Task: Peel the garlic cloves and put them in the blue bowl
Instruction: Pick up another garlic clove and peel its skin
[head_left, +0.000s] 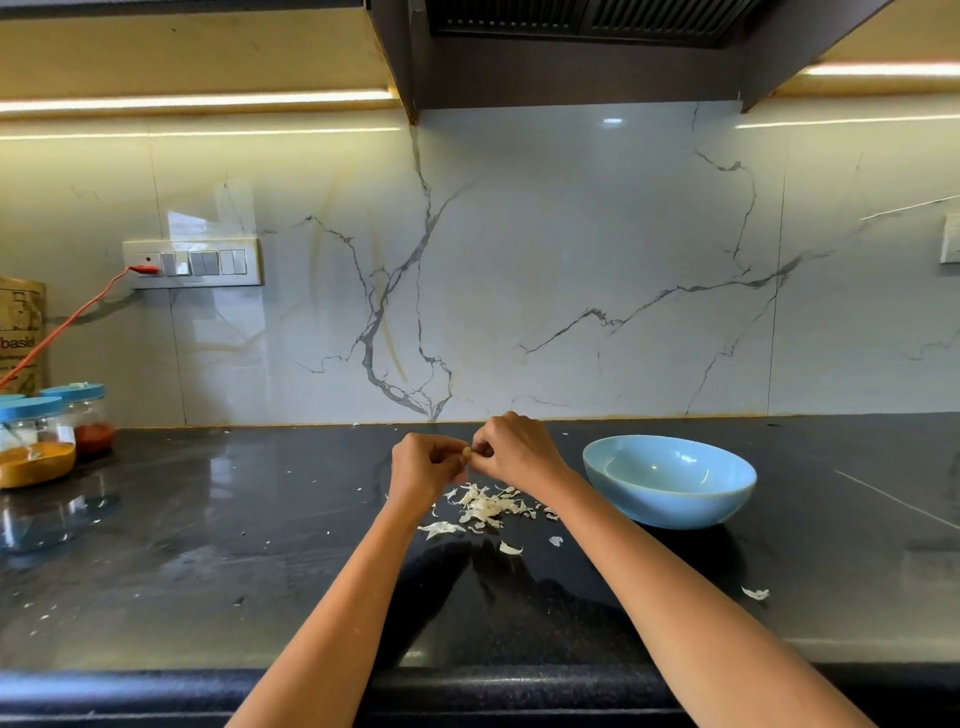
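A small pale garlic clove (467, 453) is pinched between my left hand (423, 465) and my right hand (514, 449), held above the black counter. Both hands have their fingers curled around it, and most of the clove is hidden by them. Under the hands lies a heap of white garlic skins (485, 505). The blue bowl (670, 480) stands on the counter just right of my right hand; the part of its inside that I see holds nothing.
Spice jars with blue lids (36, 441) stand at the far left, one with yellow powder, one with red (88, 415). An orange cable (67, 322) runs to a wall socket (192, 262). Loose skin scraps (756, 592) dot the black counter (260, 519).
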